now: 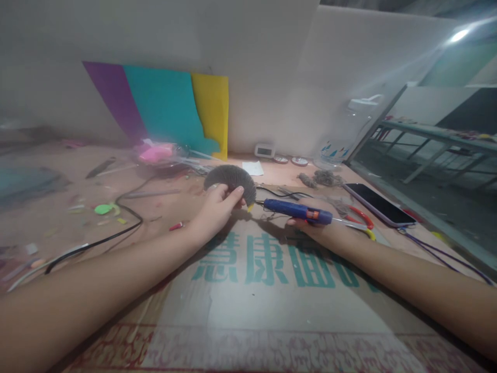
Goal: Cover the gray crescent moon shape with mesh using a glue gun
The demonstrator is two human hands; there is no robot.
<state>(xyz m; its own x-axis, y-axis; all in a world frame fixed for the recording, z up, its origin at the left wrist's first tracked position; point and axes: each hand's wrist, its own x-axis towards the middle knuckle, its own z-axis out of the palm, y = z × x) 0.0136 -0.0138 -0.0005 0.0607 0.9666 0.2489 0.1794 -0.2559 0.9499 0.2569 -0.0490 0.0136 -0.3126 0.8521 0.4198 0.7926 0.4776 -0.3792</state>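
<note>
Between the thumb and fingers of my left hand (223,204) is a curved, dark grey ribbed piece (232,177), perhaps wrapped in yarn; its exact kind I cannot make out. A small yellow bit shows at its lower right end. My right hand (314,224) is wrapped round a blue hot glue gun (289,209), with a clear glue stick (351,224) sticking out of its back. The gun's nozzle points left and is close to the yellow bit; whether they touch is unclear. The gun's handle is mostly hidden by my fingers.
A phone (379,204) and red-handled pliers (362,215) lie on the right, near grey yarn (328,178). A clear plastic bottle (341,134) stands behind. Black cable (134,225) and coloured scraps lie left. Printed cardboard (248,305) covers the front.
</note>
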